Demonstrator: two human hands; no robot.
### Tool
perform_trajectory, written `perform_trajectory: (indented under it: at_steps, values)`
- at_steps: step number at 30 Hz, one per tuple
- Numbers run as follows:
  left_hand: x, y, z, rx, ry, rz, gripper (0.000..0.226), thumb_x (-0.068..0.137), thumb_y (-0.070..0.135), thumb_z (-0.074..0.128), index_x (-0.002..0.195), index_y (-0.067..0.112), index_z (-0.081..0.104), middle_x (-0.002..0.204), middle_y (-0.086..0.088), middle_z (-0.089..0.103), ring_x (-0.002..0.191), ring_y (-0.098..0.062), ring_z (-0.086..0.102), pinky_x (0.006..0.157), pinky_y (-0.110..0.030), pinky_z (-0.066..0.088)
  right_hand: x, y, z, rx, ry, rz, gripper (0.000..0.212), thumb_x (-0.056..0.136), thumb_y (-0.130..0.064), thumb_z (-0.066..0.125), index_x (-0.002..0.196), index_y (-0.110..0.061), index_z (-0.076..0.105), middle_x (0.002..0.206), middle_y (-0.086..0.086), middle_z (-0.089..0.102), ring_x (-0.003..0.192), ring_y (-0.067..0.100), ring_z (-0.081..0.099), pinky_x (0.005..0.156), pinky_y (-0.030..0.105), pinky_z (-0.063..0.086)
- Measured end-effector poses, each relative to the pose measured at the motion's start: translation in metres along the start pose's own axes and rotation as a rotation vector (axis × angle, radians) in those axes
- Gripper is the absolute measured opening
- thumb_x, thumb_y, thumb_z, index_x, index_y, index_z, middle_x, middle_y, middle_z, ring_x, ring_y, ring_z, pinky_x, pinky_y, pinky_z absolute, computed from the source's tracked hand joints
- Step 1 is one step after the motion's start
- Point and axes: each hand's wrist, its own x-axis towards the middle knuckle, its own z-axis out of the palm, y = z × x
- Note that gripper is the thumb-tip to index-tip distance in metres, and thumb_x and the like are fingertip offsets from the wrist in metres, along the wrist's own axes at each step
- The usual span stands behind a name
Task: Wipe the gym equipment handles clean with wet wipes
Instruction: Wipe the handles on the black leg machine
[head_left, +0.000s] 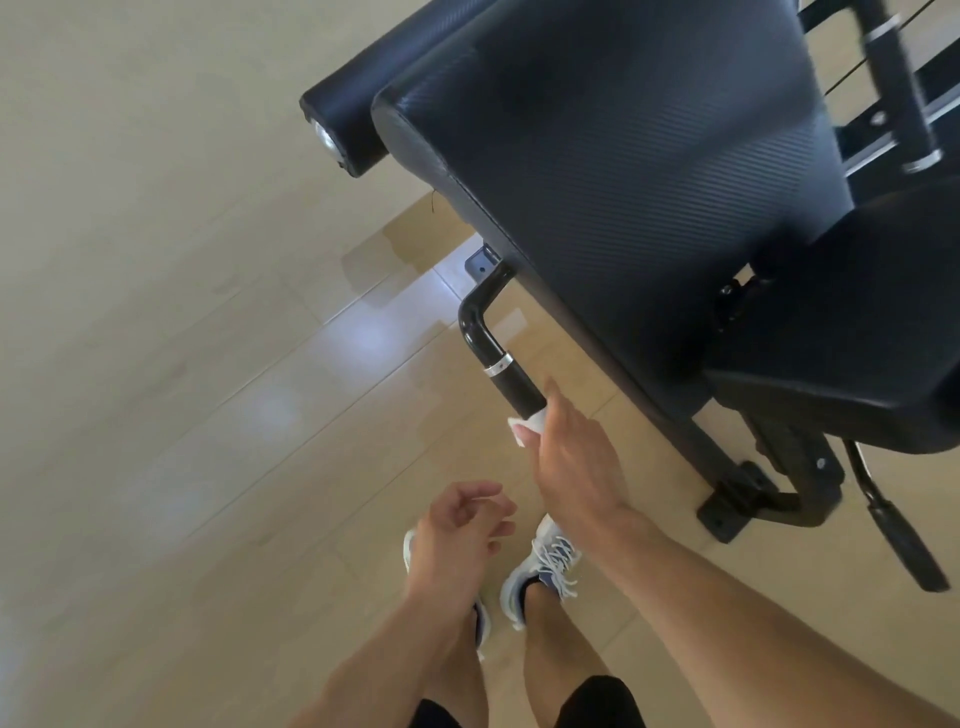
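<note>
Right hand (569, 462) wrapped round the lower end of the side handle (511, 384), fingers clenched on a white wet wipe (527, 427) pressed between palm and grip. Only a crumpled corner of wipe showing past the thumb side; rest hidden under the hand. Left hand (460, 525) hanging free in front of the body, fingers loosely curled, released, holding nothing.

Handle location: jutting from under the near edge of the seat pad (613, 171), bent down toward the floor (182, 364), just beside the pad's side.

Handling, as judged: wipe thin, limp, damp, near weightless; likely to bunch or slip unless pinned flat under the palm. Best held wrapped round the bar and drawn along it. Handle rigid, fixed to the frame, no give expected; safe to squeeze hard.

Materials and shapes: handle a round tube, glossy black metal at the bend, then a bright metal ring (497, 365), then a matte black grip sleeve below. Seat pad broad, black, fine woven-look vinyl, rounded stitched edge. Cylindrical roller pad (353, 119) behind, black, with a shiny metal end cap. Floor pale glossy tile, reflective. White laced sneakers (543, 566) below.
</note>
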Motion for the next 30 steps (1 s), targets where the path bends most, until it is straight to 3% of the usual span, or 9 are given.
perform_trajectory:
  at_steps: [4,8,10,13,18,21,24,26,30]
  values:
    - [-0.005,-0.005,-0.004,-0.011,0.038,-0.035,0.014,0.089,0.011,0.068,0.101,0.017,0.070,0.091,-0.006,0.078,0.076,-0.016,0.073,0.069,-0.024,0.052,0.047,-0.043,0.000,-0.026,0.106,-0.128,0.076,0.103,-0.034,0.050,0.156,0.002,0.009,0.118,0.011,0.064,0.094,0.023,0.065,0.081,0.030,0.050]
    - [-0.004,-0.004,-0.013,0.021,0.053,-0.024,0.014,0.087,0.011,0.068,0.099,0.018,0.071,0.089,-0.004,0.078,0.079,-0.018,0.075,0.080,-0.035,0.055,0.040,-0.030,-0.010,0.078,-0.055,-0.032,0.077,0.103,-0.045,0.044,0.158,-0.009,0.006,0.107,0.009,0.071,0.086,0.028,0.070,0.069,0.034,0.049]
    - [-0.003,-0.002,-0.016,0.012,0.047,-0.022,0.014,0.088,0.010,0.067,0.098,0.018,0.072,0.089,-0.003,0.078,0.080,-0.019,0.074,0.083,-0.037,0.055,0.014,-0.001,-0.007,0.122,-0.132,0.018,0.072,0.101,-0.053,0.040,0.157,-0.014,0.015,0.100,0.006,0.072,0.084,0.025,0.072,0.066,0.030,0.048]
    - [-0.001,0.002,-0.015,-0.006,0.034,-0.008,0.013,0.089,0.008,0.065,0.097,0.016,0.073,0.090,-0.005,0.078,0.076,-0.016,0.073,0.077,-0.031,0.054,-0.021,0.029,-0.007,0.091,-0.185,0.122,0.065,0.098,-0.058,0.036,0.149,-0.019,0.028,0.110,0.004,0.072,0.093,0.021,0.070,0.073,0.029,0.053]
    - [-0.007,-0.005,-0.008,-0.011,0.032,-0.003,0.010,0.090,0.010,0.067,0.095,0.014,0.074,0.088,-0.005,0.079,0.072,-0.010,0.072,0.069,-0.023,0.052,0.036,-0.034,-0.003,0.093,0.017,-0.044,0.076,0.104,-0.039,0.047,0.158,-0.006,0.004,0.113,0.008,0.065,0.094,0.025,0.063,0.082,0.035,0.048]
    - [-0.009,-0.011,-0.005,-0.002,0.035,-0.018,0.010,0.089,0.008,0.068,0.094,0.014,0.075,0.091,-0.008,0.078,0.073,-0.013,0.072,0.070,-0.025,0.052,0.037,-0.022,0.001,0.082,-0.045,-0.023,0.081,0.101,-0.053,0.037,0.158,-0.009,0.000,0.108,0.011,0.068,0.089,0.031,0.066,0.076,0.037,0.049]
    - [-0.009,-0.014,-0.004,0.008,0.022,-0.035,0.010,0.090,0.008,0.067,0.095,0.013,0.075,0.093,-0.010,0.078,0.074,-0.013,0.071,0.070,-0.025,0.051,-0.022,0.029,-0.003,0.051,-0.172,0.082,0.083,0.095,-0.066,0.027,0.158,-0.016,0.006,0.106,0.009,0.071,0.094,0.026,0.069,0.080,0.041,0.057]
    - [-0.009,-0.014,-0.002,0.014,0.011,-0.041,0.010,0.091,0.008,0.067,0.096,0.012,0.074,0.094,-0.009,0.078,0.073,-0.010,0.071,0.069,-0.023,0.050,-0.032,0.042,-0.009,0.062,-0.264,0.078,0.075,0.100,-0.055,0.036,0.158,-0.014,0.011,0.117,0.008,0.068,0.102,0.024,0.065,0.089,0.038,0.053]
    - [-0.009,-0.014,0.007,0.041,0.006,-0.037,0.009,0.092,0.010,0.066,0.097,0.013,0.073,0.094,-0.007,0.078,0.070,-0.007,0.071,0.067,-0.021,0.049,0.027,-0.008,-0.008,0.203,-0.134,-0.092,0.072,0.105,-0.039,0.042,0.158,-0.007,0.007,0.125,0.009,0.062,0.104,0.027,0.062,0.093,0.040,0.046]
